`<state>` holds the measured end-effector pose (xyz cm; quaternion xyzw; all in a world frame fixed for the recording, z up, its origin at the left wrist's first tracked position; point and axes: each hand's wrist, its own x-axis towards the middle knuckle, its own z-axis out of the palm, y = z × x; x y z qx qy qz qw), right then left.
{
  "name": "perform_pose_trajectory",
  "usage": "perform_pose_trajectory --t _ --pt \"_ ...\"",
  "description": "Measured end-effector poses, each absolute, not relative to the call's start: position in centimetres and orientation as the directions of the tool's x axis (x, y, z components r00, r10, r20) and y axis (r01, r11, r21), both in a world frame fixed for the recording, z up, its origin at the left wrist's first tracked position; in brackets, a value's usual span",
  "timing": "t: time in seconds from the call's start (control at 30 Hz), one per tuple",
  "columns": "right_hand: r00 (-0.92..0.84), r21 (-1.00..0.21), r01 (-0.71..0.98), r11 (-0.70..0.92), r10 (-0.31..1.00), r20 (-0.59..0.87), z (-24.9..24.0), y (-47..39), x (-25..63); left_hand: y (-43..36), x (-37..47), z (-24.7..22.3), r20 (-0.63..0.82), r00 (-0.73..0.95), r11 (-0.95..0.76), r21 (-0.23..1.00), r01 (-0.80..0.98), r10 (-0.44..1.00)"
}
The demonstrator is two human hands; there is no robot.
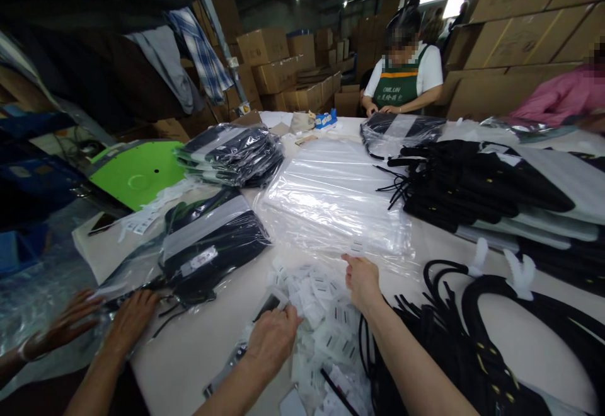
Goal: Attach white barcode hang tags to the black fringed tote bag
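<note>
Your left hand [274,339] and right hand [363,282] curled by small white printed labels [334,341]; I couldn't tell any hidden pinch.

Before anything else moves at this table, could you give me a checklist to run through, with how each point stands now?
1. Left hand at the pile of small white packets: ok, it is at the pile's left edge.
2. Left hand gripping a packet: cannot tell, its fingertips are partly hidden.
3. Clear plastic bags near the right hand: ok, they lie just beyond its fingertips.
4. Black cords well away from the right forearm: not ok, they lie close beside it.
5. Another person's hands apart from these two: ok, they are farther left, at a bagged black item.
</note>
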<state>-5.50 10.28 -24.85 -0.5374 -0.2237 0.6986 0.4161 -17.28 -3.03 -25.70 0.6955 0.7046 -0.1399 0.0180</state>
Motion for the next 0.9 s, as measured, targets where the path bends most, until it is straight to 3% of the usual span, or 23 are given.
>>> perform_pose_trajectory --t 0.2,0.37,0.43,0.5,0.6,0.73,0.8,0.9 --pt "-0.155 -0.783 -0.353 -0.512 0.857 -0.491 -20.7 9.8 -3.1 -2.7 -16.3 -23.7 -0.076 -0.082 0.077 -0.073 0.994 0.994" --pt "-0.147 -0.809 -0.369 -0.457 0.889 -0.434 -18.6 7.2 3.2 -2.4 -13.6 -20.4 0.237 -0.060 -0.022 0.329 0.944 0.970" --pt "-0.104 -0.811 -0.382 -0.443 0.893 -0.439 -18.3 5.5 5.6 -2.1 -11.2 -19.1 0.172 -0.007 -0.085 0.524 0.848 0.985" --pt "-0.050 -0.812 -0.392 -0.433 0.891 -0.451 -18.2 3.5 7.8 -2.1 -8.0 -18.3 0.006 0.104 -0.077 0.711 0.699 0.995" --pt "0.055 -0.823 -0.396 -0.408 0.884 -0.465 -18.2 0.5 11.2 -3.1 -3.2 -18.7 -0.297 0.341 0.133 0.892 0.431 0.892" --pt "0.284 -0.847 -0.383 -0.369 0.825 -0.488 -18.9 -3.3 16.8 -5.2 1.3 -21.2 -0.472 0.469 0.399 0.882 0.251 0.747" --pt "0.374 -0.875 -0.332 -0.353 0.802 -0.466 -19.7 -5.4 19.5 -5.7 2.3 -22.1 -0.473 0.422 0.354 0.875 0.331 0.773" --pt "0.355 -0.876 -0.101 -0.472 0.805 -0.475 -21.7 -8.9 22.3 -5.8 3.0 -22.4 -0.406 0.367 0.080 0.755 0.651 0.837"
